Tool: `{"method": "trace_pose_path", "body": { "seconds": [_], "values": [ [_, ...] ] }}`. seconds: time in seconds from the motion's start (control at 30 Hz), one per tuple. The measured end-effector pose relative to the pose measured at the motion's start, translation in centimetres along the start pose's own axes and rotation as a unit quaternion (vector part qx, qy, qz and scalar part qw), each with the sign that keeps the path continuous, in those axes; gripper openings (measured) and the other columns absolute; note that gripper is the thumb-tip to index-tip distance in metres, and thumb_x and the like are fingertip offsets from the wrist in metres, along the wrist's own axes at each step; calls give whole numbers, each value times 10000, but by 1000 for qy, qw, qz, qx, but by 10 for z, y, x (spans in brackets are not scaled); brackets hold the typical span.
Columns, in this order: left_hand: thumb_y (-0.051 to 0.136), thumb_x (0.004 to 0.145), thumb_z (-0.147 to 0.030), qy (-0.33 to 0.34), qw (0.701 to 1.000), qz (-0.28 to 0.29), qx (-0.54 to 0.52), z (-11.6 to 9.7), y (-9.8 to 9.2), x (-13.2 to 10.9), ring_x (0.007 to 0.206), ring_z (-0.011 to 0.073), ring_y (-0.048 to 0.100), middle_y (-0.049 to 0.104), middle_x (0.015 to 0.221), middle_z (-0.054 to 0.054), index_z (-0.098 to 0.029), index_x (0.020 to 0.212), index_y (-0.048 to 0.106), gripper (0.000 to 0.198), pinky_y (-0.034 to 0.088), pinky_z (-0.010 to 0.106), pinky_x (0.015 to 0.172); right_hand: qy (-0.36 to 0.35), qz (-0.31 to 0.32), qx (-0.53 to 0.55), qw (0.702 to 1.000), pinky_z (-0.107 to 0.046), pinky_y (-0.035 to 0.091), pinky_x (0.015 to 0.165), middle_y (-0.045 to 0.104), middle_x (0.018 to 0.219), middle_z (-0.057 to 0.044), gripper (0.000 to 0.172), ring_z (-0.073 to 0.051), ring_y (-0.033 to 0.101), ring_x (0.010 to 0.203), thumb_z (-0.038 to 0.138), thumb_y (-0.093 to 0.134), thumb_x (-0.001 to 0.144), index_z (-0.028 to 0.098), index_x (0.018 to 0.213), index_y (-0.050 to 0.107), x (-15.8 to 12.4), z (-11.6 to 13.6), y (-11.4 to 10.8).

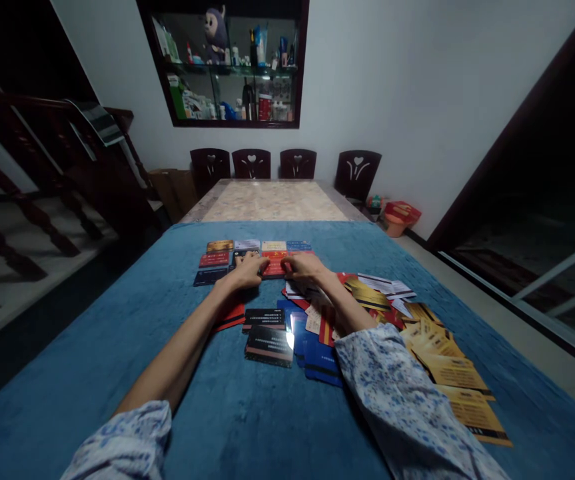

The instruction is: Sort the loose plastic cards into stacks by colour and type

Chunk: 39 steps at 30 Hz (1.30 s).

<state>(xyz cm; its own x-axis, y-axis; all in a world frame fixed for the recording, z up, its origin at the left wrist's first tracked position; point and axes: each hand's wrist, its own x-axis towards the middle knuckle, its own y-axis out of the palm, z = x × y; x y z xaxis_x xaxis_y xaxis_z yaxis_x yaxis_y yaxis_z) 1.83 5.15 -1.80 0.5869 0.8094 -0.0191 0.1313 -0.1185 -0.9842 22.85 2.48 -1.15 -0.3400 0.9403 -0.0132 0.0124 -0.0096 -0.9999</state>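
Observation:
Rows of cards lie on the blue cloth before me. My left hand [248,270] is at the left edge of a red card [274,263], with its fingers curled and its thumb toward the card. On the opposite side, my right hand [303,266] has its bent fingers on the card's right edge. Around them in the rows are a gold card [220,246], a red card [215,259], a dark blue card [210,276], a cream card [274,246] and a light blue card [298,245]. Both hands partly hide neighbouring cards.
Black cards [270,345] and blue cards [321,360] lie nearer me. Under and beside my right forearm spreads a loose heap with gold cards [450,367] and white cards [384,285]. Red cards [230,316] lie by my left forearm. Beyond the cloth is a bare tabletop [274,200] with chairs [298,163].

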Motion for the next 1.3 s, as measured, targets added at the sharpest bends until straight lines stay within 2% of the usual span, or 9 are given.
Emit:
{"method": "trace_pose_path", "body": {
  "seconds": [0.2,0.37,0.6,0.87,1.07,1.2,1.3],
  "values": [
    [581,776,-247,-1,1000,2,20,0,-1,0,1300,384,419,587,1287,159,-221,1300,596,525,363,599,1047,18,-3,14,1000,-253,434,731,740,1145,-75,310,-240,671,1049,388,702,863,271,1150,711,-1,3,-2],
    [593,844,-404,-1,1000,-4,7,1,0,2,1326,379,410,588,1319,150,-218,1231,634,430,359,595,1065,12,-1,28,1000,-255,420,705,754,1085,-70,276,-237,678,1014,400,706,870,260,1107,722,-3,4,-4],
    [579,879,-340,-1,1000,-26,-6,2,2,2,1324,353,417,605,1354,130,-226,1194,652,343,351,577,1063,16,-3,42,999,-248,413,698,755,1089,-67,237,-221,680,990,367,710,875,259,1084,731,-4,4,-6],
    [590,874,-334,2,1000,-22,6,1,2,2,1309,361,420,608,1356,131,-230,1257,645,401,355,585,1043,21,-16,59,998,-256,408,699,742,1054,-61,239,-222,662,974,338,728,856,258,1081,728,-6,4,-4],
    [584,873,-332,1,1000,-19,16,0,2,2,1319,374,402,600,1371,129,-231,1272,646,417,364,592,1031,12,-55,62,996,-333,446,834,663,1193,-125,326,-296,568,1109,415,780,812,235,1078,728,0,-1,6],
    [570,877,-314,0,1000,-17,22,0,3,3,1335,369,385,600,1381,130,-220,1286,634,424,356,597,1034,-36,-63,82,994,-348,420,896,680,1106,-104,292,-278,558,1075,388,765,831,199,1047,713,6,-6,14],
    [574,871,-309,-2,1000,-15,19,0,3,3,1337,368,383,598,1383,128,-217,1293,628,435,350,599,1044,-43,-74,93,992,-341,395,913,689,1095,-98,300,-265,562,1065,377,771,828,189,1051,700,9,-9,18]
  ]
}}
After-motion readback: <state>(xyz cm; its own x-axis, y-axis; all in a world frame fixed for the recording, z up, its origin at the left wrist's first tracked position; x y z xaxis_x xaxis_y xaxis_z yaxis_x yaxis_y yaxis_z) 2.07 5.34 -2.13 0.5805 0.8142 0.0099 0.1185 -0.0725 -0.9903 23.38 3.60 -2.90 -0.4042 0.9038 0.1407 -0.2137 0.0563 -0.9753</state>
